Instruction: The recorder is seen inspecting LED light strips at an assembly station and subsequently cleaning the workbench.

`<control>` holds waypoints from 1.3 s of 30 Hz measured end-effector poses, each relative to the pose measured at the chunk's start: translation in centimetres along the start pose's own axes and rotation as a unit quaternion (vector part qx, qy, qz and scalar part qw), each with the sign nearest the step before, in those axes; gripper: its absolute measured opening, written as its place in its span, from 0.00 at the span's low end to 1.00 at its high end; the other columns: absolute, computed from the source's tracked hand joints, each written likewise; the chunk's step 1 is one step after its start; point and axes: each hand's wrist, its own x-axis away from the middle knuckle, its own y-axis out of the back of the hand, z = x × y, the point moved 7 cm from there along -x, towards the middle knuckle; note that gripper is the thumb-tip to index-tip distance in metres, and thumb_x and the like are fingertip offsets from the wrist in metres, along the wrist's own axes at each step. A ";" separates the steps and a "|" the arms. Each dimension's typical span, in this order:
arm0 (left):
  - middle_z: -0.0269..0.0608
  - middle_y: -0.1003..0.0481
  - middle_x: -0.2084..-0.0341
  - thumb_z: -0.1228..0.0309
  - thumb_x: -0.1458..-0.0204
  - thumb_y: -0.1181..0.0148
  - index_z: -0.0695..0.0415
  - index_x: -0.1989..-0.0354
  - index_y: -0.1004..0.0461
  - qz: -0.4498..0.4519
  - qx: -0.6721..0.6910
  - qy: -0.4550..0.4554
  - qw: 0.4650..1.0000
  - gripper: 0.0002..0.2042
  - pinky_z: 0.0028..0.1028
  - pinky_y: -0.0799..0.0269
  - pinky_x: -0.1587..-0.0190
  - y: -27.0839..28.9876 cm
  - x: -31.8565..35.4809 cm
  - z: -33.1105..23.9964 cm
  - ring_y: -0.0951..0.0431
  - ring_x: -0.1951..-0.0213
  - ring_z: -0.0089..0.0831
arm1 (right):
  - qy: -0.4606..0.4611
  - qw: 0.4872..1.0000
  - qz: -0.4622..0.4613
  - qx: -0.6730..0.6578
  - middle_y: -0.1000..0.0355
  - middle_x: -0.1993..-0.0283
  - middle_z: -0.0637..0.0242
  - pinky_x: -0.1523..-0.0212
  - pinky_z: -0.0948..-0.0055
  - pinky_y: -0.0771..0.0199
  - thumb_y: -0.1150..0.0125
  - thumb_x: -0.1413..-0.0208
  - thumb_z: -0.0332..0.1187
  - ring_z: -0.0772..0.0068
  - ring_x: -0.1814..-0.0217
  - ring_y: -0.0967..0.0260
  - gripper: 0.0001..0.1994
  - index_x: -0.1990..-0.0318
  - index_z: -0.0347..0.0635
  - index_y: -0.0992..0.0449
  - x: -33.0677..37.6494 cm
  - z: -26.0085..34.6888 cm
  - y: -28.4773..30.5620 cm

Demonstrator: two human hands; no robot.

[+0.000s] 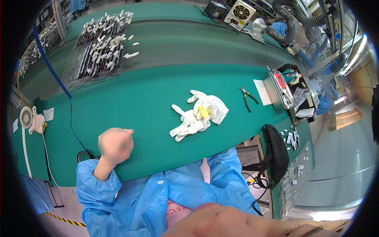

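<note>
My left hand (115, 145) is raised over the front left of the green mat, its bare wrist coming out of a blue sleeve (98, 175). It looks curled into a compact, closed shape with one fingertip jutting right. A blur covers most of it, so anything inside is hidden. Just left of the wrist, a black band (84, 155) on a blue cord (71, 96) lies at the mat's edge. A crumpled pair of white gloves (209, 110) with a yellow bit (203, 111) on top lies mid-mat, apart from my hand. My right hand is not seen.
Black-and-yellow cutting pliers (248, 98) and a printed sheet (262, 92) lie right, beside a metal box (277, 91). Clear trays with white-ended parts (102, 55) stand far left. A small fan (27, 117) sits left. A black pouch (275, 152) is at the right edge.
</note>
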 end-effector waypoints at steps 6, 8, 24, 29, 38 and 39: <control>0.41 0.27 0.82 0.85 0.64 0.44 0.63 0.72 0.27 -0.005 0.011 0.000 1.000 0.09 0.27 0.38 0.80 -0.4 -0.2 0.1 0.28 0.83 0.32 | 0.190 0.970 0.122 0.085 0.28 0.61 0.58 0.34 0.55 0.49 0.40 0.51 0.36 0.57 0.43 0.36 0.09 0.70 0.39 0.26 -0.6 -1.1 0.9; 0.40 0.27 0.82 0.85 0.64 0.44 0.63 0.72 0.26 -0.002 0.010 0.001 1.000 0.09 0.26 0.38 0.80 -0.4 -0.3 0.2 0.28 0.82 0.32 | 0.165 0.971 0.117 0.124 0.28 0.60 0.58 0.34 0.55 0.49 0.40 0.51 0.36 0.56 0.44 0.36 0.09 0.70 0.39 0.26 -0.6 -0.5 0.7; 0.39 0.28 0.83 0.85 0.63 0.44 0.62 0.71 0.27 0.014 0.034 0.029 0.999 0.09 0.26 0.38 0.80 -1.6 0.0 0.9 0.29 0.83 0.30 | 0.178 0.968 0.146 0.101 0.33 0.47 0.57 0.36 0.62 0.46 0.46 0.46 0.36 0.61 0.37 0.43 0.11 0.61 0.37 0.26 0.2 -3.6 2.5; 0.38 0.28 0.84 0.84 0.64 0.42 0.60 0.71 0.26 0.011 0.026 0.029 0.999 0.09 0.26 0.40 0.81 -1.4 0.4 0.9 0.29 0.84 0.30 | 0.232 0.947 0.157 0.159 0.33 0.47 0.55 0.39 0.61 0.39 0.50 0.42 0.40 0.57 0.41 0.38 0.15 0.57 0.36 0.27 0.6 -1.9 1.9; 0.38 0.29 0.84 0.85 0.61 0.44 0.62 0.71 0.26 0.024 0.023 0.032 0.999 0.08 0.26 0.36 0.78 -1.9 -0.1 1.0 0.29 0.83 0.31 | 0.102 0.976 -0.057 -0.182 0.32 0.48 0.55 0.40 0.60 0.37 0.51 0.42 0.41 0.56 0.42 0.37 0.16 0.56 0.36 0.29 6.7 -5.5 2.1; 0.38 0.29 0.84 0.85 0.61 0.44 0.62 0.71 0.26 0.024 0.016 0.035 0.999 0.08 0.26 0.36 0.78 -1.5 0.2 0.7 0.29 0.83 0.31 | 0.088 0.968 -0.071 -0.225 0.32 0.48 0.55 0.40 0.59 0.37 0.51 0.42 0.41 0.55 0.42 0.36 0.17 0.55 0.36 0.29 7.5 -6.0 1.1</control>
